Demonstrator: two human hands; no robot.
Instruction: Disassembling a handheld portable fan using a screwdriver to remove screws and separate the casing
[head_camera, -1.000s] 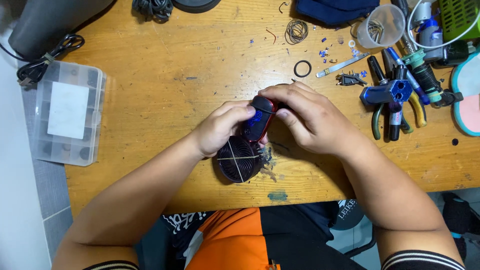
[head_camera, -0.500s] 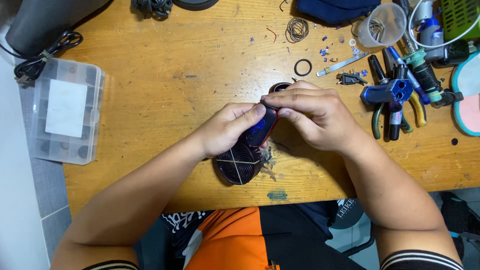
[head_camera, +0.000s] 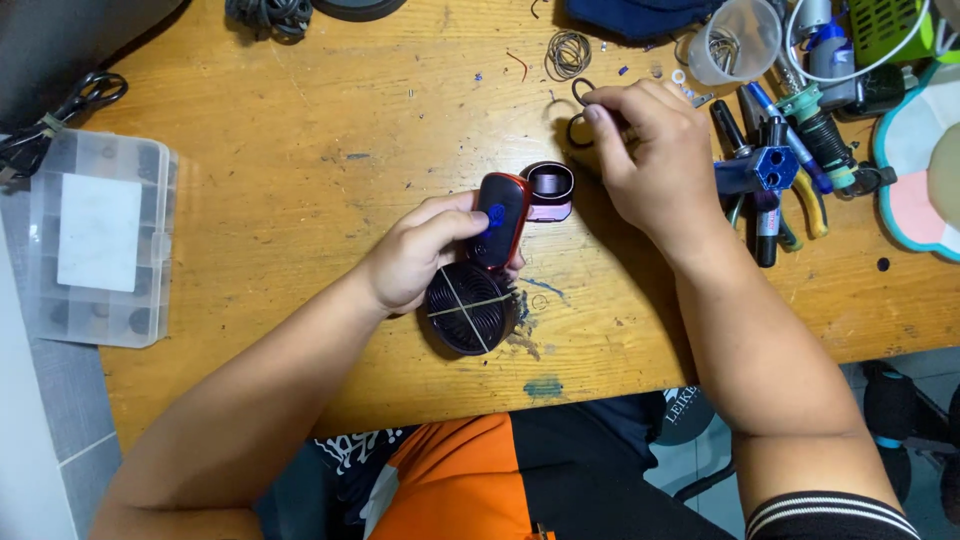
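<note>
- left hand (head_camera: 415, 255) wrapped around red handle of small handheld fan (head_camera: 480, 270); round black grille end down on wooden table (head_camera: 300, 170), near front edge
- right hand (head_camera: 650, 150) pinching black rubber ring (head_camera: 580, 92) at fingertips; well apart from fan
- pliers (head_camera: 800, 200), clear plastic cup (head_camera: 740, 40) right; compartment box (head_camera: 95, 240) far left

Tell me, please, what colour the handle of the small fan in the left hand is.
Red with a black face, best seen in the head view: handle, left hand.
</note>
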